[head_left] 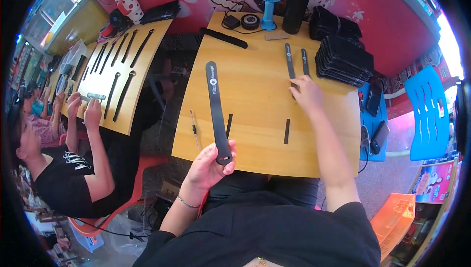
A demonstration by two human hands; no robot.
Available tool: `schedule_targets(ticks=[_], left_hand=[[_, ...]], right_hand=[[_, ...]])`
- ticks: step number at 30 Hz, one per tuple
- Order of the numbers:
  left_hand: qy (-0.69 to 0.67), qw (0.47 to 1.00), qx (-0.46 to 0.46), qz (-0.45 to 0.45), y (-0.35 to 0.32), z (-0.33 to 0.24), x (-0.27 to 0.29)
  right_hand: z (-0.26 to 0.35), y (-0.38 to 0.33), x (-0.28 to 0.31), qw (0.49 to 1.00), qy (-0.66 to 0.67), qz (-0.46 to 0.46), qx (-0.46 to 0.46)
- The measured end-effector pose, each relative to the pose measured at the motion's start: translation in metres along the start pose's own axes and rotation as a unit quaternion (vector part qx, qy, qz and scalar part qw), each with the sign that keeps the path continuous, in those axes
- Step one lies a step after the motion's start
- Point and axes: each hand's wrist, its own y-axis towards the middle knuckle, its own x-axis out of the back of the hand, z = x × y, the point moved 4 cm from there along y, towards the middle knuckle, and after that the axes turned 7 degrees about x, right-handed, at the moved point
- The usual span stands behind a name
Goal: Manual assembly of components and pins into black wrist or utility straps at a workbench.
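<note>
My left hand (208, 166) pinches the near end of a long flat black strap (214, 100), by a small oval hole. The strap stands tilted up above the table and bears white print. Over the far right part of the table, my right hand (308, 94) has its fingers closed on the lower end of another black strap (289, 58). A shorter-looking black strap (304, 58) lies just beside it, partly hidden by the hand. Two small black strips (287, 131) lie nearer me on the wood, one partly behind the raised strap.
On the wooden table (260, 95) lie a screwdriver (195, 128) and a black band (223, 37). A blue fan (269, 2), black bottle (296, 9) and stacked black pouches (343, 61) stand at the back. A blue chair (426, 112) is right; a co-worker (73, 169) sits left.
</note>
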Motion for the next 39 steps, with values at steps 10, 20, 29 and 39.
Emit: schedule_targets(ticks=[10,20,29,39], left_hand=[[-0.008,0.999,0.020,0.037,0.007,0.004,-0.003],[0.018,0.998,0.018,0.059,0.006,0.012,-0.008],[0.018,0.999,-0.002,0.046,0.020,0.015,-0.020],[0.020,0.997,-0.075,-0.029,0.050,0.016,-0.042]], right_hand=[[-0.029,-0.004,0.003,0.994,-0.063,-0.085,-0.034],[0.000,-0.002,-0.004,0.998,0.005,-0.045,0.039],[0.002,-0.017,0.011,0.991,0.071,-0.106,0.028],[0.151,-0.105,0.093,0.953,0.276,-0.065,0.105]])
